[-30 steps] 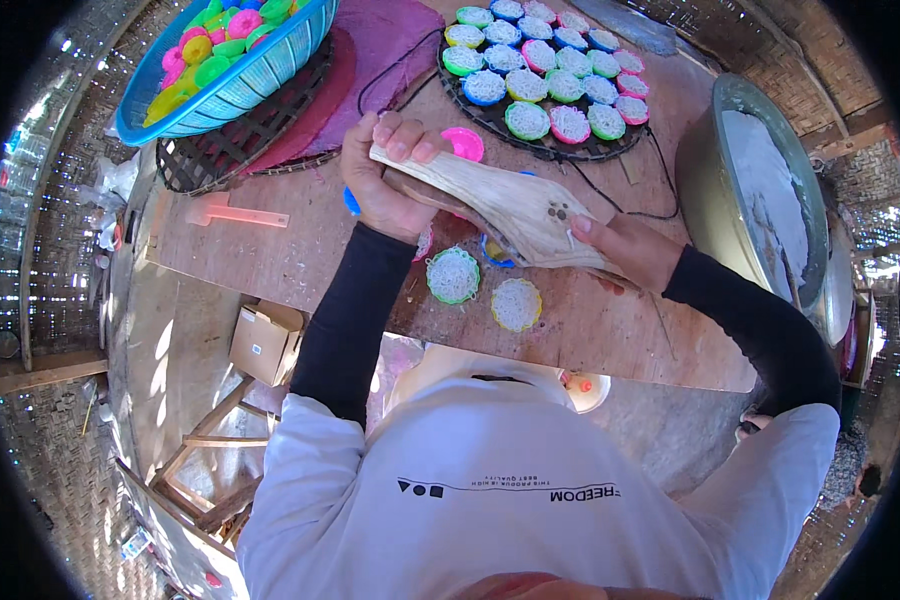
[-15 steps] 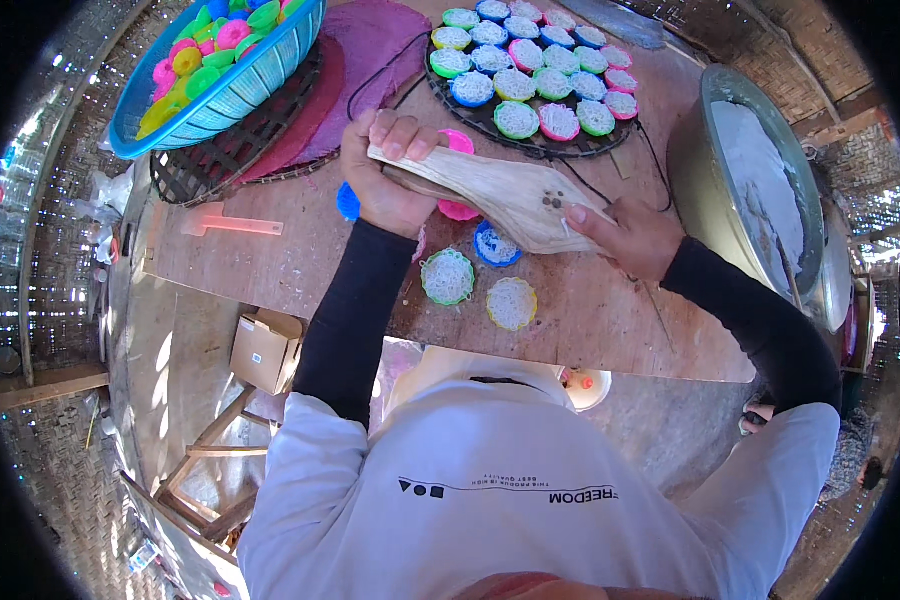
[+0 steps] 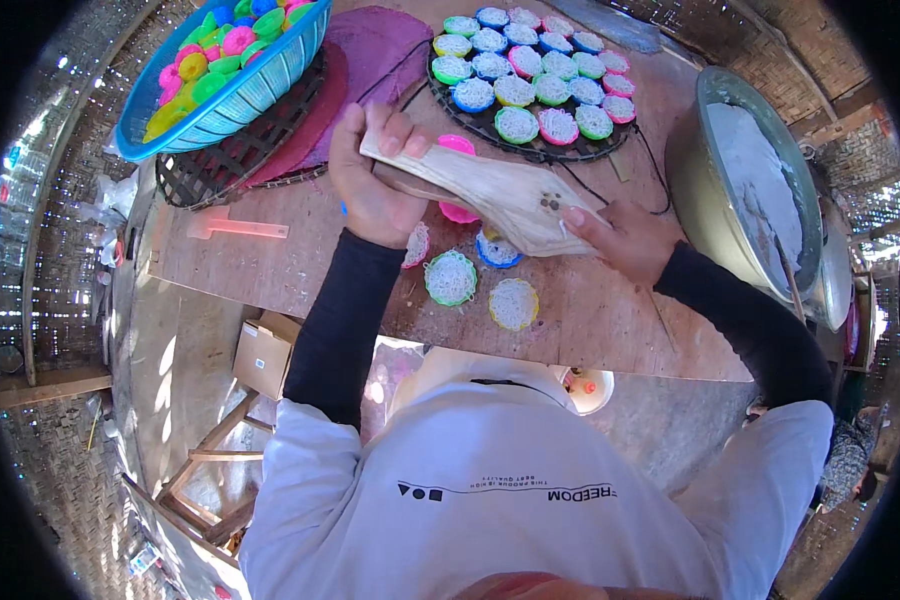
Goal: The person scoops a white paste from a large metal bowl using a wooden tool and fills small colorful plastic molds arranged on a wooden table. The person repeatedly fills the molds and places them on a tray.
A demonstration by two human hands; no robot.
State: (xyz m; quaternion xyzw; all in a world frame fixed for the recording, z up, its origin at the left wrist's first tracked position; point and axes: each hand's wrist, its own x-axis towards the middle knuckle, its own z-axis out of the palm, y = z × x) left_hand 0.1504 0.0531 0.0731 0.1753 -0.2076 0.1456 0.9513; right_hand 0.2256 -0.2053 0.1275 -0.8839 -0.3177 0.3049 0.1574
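Note:
Both hands grip a pale wooden noodle press (image 3: 510,196), held tilted above the table. My left hand (image 3: 382,180) wraps round its far left end. My right hand (image 3: 625,238) closes on its right end, thumb on top near several dark dots. Below it lie small cups filled with white strands: a green one (image 3: 451,278), a yellow one (image 3: 513,303), a blue one (image 3: 497,248) partly covered by the press, and a pink one (image 3: 416,245) by my left wrist. Bare pink cups (image 3: 457,212) show behind the press, which hides part of them.
A round woven tray (image 3: 610,150) of filled cups stands at the back. Far left, a blue basket (image 3: 270,105) of coloured cups rests on woven trays. A large metal pot (image 3: 692,170) with white dough or flour stands right. An orange plastic tool (image 3: 245,228) lies left.
My left hand and the press's left end have shifted slightly left and towards the far side. More of the pink filled cup shows beside my wrist. Both hands keep their grip.

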